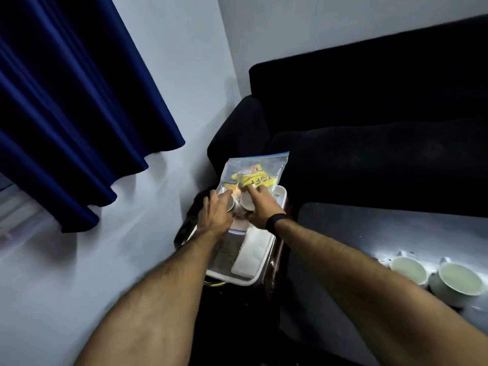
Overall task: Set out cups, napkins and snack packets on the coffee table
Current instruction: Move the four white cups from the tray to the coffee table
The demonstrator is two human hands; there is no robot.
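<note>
Taking the white tray (264, 270) as my landmark: it sits on a dark stand to the left of the counter (369, 228), and two cups (433, 278) already stand on the counter, well apart from the tray, near its right end. In the near half of the tray lies a stack of white napkins (250, 253), untouched, just behind my wrists.

At the far half of the tray both my hands are busy. My left hand (215, 212) is curled around a small cup (230, 204), fingers closed on its side. My right hand (260, 207) is wrapped over a second cup (247, 201) beside it, the two cups nearly touching. The picture is blurred here, so I cannot tell how firm either hold is.

Leaning over the far rim of the tray, right above my fingertips, is the clear bag of snack packets (254, 174), propped against the dark sofa (369, 114).

What worries me: the bag rests against the cups or my knuckles, so lifting both cups together could drag it off the tray or tip it down. The cups could also knock each other as they rise, and the tray may shift on its small stand if I pull sideways.
</note>
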